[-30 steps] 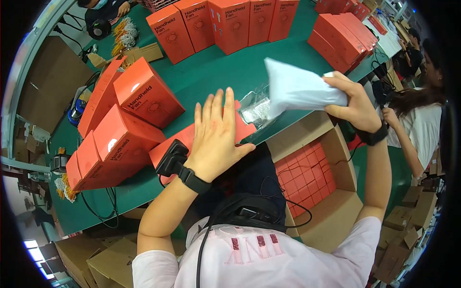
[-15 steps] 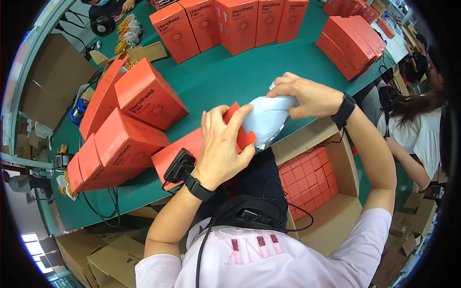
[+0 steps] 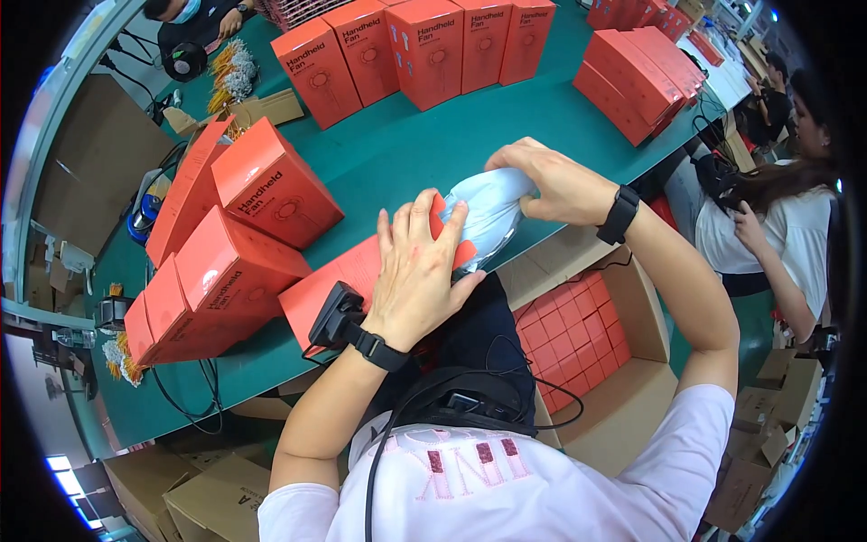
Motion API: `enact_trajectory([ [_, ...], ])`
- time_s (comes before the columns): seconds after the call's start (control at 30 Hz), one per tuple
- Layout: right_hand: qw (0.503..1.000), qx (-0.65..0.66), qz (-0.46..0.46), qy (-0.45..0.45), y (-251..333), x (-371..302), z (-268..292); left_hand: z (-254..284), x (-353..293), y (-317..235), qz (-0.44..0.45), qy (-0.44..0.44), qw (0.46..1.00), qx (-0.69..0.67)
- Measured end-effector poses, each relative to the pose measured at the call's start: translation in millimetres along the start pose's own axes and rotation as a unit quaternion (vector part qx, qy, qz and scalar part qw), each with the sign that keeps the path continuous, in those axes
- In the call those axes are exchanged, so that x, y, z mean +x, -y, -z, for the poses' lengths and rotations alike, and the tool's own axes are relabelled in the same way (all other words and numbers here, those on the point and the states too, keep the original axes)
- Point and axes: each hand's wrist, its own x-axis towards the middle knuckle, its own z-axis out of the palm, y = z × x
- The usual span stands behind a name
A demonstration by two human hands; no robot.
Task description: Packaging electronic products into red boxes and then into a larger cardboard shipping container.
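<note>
A long red carton [image 3: 330, 279] lies on its side near the table's front edge, its open end with raised flaps facing right. Over that end my left hand [image 3: 417, 271] grips the carton, fingers spread across its upper face and thumb by the lower flap. A pale blue-white plastic bag [image 3: 488, 206] sits at the opening, its near end partly between the flaps. My right hand [image 3: 562, 185] is closed on the far end of the bag. What the bag contains is hidden.
Red fan cartons [image 3: 281, 183] stand at the left, with more [image 3: 428, 56] at the back and a stack [image 3: 635, 83] at the right. Below the green table [image 3: 379, 144], an open cardboard box [image 3: 647, 397] holds rows of red cartons. A person [image 3: 781, 221] is at the right.
My right hand and the bag have moved left toward the carton, and less of the bag shows outside it. My left fingers have straightened somewhat. The whole view has shifted slightly.
</note>
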Motion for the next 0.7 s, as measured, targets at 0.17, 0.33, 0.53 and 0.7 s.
enact_trajectory([
  [0.17,0.995,0.050,-0.080,-0.007,-9.7,2.4,10.1,-2.3,0.8,-0.9,0.009,-0.009,1.000,-0.014],
  [0.33,0.996,-0.083,-0.027,-0.008,-16.4,0.0,-2.2,-4.3,3.1,1.5,-0.002,-0.036,0.999,-0.033],
  [0.53,0.959,0.200,-0.157,-0.124,-26.9,-11.6,1.6,-7.1,5.0,5.6,-0.003,-0.031,0.999,-0.027],
  [0.7,0.946,0.131,-0.262,-0.140,-35.1,0.0,-23.7,-10.3,8.4,4.3,0.008,-0.021,1.000,-0.006],
])
